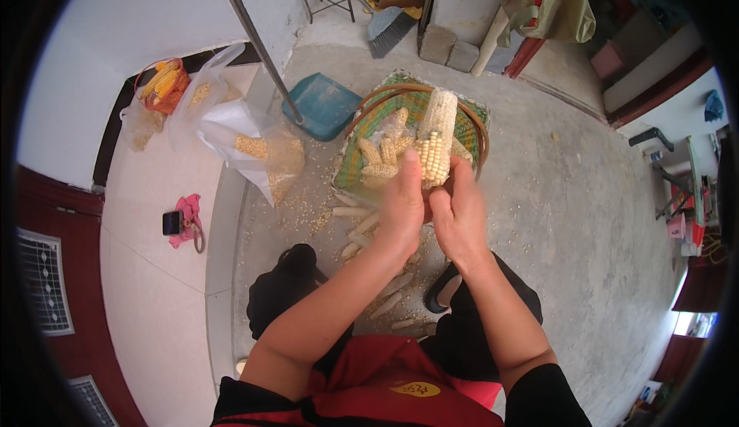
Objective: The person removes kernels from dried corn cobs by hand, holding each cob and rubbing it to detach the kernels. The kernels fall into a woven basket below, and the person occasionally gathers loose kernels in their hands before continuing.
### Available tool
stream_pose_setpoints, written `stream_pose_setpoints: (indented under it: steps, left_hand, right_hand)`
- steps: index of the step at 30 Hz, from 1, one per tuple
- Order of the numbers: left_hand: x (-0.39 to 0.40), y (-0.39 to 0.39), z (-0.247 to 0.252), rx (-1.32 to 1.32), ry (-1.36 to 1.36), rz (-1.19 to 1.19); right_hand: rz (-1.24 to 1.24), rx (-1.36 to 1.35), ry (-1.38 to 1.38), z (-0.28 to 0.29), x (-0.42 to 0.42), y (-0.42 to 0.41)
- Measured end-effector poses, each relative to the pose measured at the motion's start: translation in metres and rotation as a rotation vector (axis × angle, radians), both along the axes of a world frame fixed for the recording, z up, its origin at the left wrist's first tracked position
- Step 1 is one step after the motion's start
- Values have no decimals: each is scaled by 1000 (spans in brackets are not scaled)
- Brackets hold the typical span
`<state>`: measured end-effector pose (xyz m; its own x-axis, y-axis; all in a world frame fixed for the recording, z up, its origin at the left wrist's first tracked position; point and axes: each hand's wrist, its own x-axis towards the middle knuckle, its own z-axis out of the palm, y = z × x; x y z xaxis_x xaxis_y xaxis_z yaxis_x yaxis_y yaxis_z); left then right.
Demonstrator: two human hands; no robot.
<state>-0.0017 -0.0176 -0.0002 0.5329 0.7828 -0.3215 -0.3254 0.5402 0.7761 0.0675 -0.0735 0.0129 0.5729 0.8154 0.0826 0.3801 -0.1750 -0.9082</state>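
Observation:
Both my hands grip a dried corn cob (440, 112) above a woven basket. Most of its upper part is bare of kernels; a patch of pale kernels (432, 155) remains near my fingers. My left hand (404, 207) is on the cob's left side, thumb up against the kernels, and is slightly blurred. My right hand (462, 213) closes round its lower end. The green and yellow woven basket (350, 170) with brown handles lies beneath, holding several corn ears (381, 170) and a clear plastic bag. Stripped cobs (362, 226) and loose kernels lie on the floor between my feet and the basket.
Plastic bags of kernels (286, 152), a red basket of corn (173, 96) and a phone-like device (172, 223) on pink cloth are at the left, on and beside a tiled step (167, 271). A teal dustpan (326, 106) stands behind; a broom (389, 28) and blocks (439, 44) are farther back.

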Motion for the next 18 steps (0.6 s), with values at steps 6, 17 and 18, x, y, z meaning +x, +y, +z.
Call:
stream_pose_setpoints:
  steps: [6,17,18]
  left_hand:
    - [-17,26,13,-195,-62,-246]
    - [-31,39,19,-119,109,-602]
    - [-32,40,19,-136,94,-622]
  right_hand:
    - [132,74,128,-5,28,-3]
    - [94,90,310,27,72,-10]
    - [124,44,399,29,71,-10]
